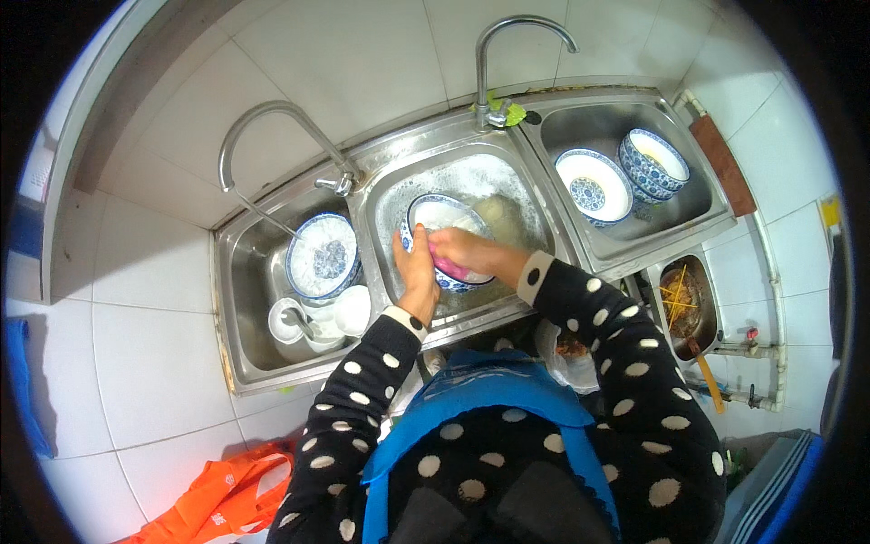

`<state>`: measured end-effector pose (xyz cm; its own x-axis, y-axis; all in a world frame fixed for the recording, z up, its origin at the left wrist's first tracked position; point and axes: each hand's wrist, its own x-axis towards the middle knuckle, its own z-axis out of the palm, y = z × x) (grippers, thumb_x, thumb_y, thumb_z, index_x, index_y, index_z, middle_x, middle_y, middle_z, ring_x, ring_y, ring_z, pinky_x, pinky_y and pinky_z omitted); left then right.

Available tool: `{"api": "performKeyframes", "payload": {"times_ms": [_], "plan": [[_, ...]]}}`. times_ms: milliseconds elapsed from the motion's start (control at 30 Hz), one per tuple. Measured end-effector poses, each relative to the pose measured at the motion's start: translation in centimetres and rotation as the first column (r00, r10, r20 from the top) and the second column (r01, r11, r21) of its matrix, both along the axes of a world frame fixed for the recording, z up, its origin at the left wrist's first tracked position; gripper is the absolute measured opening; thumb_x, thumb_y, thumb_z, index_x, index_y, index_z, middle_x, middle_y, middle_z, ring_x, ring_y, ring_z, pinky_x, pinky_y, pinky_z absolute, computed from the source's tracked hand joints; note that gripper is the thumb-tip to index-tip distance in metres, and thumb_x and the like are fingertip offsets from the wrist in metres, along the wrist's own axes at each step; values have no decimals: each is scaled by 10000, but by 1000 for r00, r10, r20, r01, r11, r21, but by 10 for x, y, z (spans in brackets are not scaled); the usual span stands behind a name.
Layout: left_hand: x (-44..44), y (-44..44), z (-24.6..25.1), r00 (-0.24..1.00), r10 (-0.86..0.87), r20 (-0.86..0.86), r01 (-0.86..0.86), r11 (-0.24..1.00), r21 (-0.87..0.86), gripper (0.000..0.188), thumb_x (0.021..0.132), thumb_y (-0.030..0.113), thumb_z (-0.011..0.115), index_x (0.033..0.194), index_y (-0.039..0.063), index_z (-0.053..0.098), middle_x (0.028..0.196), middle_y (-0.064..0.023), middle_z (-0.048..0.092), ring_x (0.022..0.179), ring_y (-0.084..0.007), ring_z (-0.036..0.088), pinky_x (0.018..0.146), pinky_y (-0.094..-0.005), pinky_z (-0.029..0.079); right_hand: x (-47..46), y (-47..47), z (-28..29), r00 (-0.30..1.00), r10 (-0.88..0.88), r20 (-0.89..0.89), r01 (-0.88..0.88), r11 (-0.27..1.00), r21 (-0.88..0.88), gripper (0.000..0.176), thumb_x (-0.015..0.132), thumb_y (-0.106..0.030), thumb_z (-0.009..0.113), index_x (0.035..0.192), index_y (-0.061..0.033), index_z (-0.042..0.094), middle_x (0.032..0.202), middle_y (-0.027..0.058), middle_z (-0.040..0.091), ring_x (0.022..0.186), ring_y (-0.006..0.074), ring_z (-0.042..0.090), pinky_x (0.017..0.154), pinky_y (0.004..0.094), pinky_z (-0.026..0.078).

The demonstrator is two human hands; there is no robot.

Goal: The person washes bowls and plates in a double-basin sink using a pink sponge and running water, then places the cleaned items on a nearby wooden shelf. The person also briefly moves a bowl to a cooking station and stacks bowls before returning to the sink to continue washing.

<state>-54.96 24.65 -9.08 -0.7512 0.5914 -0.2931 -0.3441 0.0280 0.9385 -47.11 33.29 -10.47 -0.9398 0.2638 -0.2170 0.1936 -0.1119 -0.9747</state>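
A blue-and-white patterned bowl [445, 212] is tilted over the soapy water in the middle basin [380, 178]. My left hand [416, 270] grips its left rim, thumb along the inside. Inside the bowl, my right hand [469, 250] presses a pink cloth [450, 267] against the wall; the fingers partly hide the cloth. Foam floats around the bowl, and a pale rounded shape [501, 212] lies under the water beside it, too blurred to name.
Water runs from the left faucet [262, 112] into a patterned bowl [325, 255], near small white dishes [352, 311]. Several patterned bowls [593, 183] sit in the right basin [686, 216]. A second faucet [481, 75] rises behind. A small sink [710, 319] at right holds food scraps.
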Motion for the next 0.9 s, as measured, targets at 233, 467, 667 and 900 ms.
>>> {"api": "performKeyframes", "payload": {"times_ms": [233,467,667,900], "plan": [[12,0,18,993,25,114,-22,999,-31,585,822,117,563,1329,-7,298,1178,-157,485,1016,-216,493,884,-309,397,-4,34,-21,985,-99,-144,174,504,846,385,778,-197,554,1135,-55,525,1046,158,582,974,307,559,822,342,436],[-15,12,8,991,126,53,-122,990,-71,640,796,167,635,1323,-12,320,1230,-196,455,1089,-239,470,928,-321,368,14,13,-11,814,47,579,-532,458,712,458,847,-372,405,1073,-26,603,1104,203,580,1018,318,563,861,409,426],[-4,24,3,993,107,42,-105,993,-44,668,799,259,649,1327,15,320,1236,-199,454,1085,-268,475,909,-349,388,20,4,45,996,22,91,-35,989,141,271,900,-206,412,872,-4,590,776,108,620,709,179,589,621,320,453],[-13,17,18,937,-106,332,85,993,78,521,922,492,363,1203,55,406,968,-114,544,855,-204,519,751,-352,439,3,14,56,964,-251,-90,179,858,-482,206,866,-58,505,1061,8,518,882,83,621,739,158,620,643,285,522]]}}
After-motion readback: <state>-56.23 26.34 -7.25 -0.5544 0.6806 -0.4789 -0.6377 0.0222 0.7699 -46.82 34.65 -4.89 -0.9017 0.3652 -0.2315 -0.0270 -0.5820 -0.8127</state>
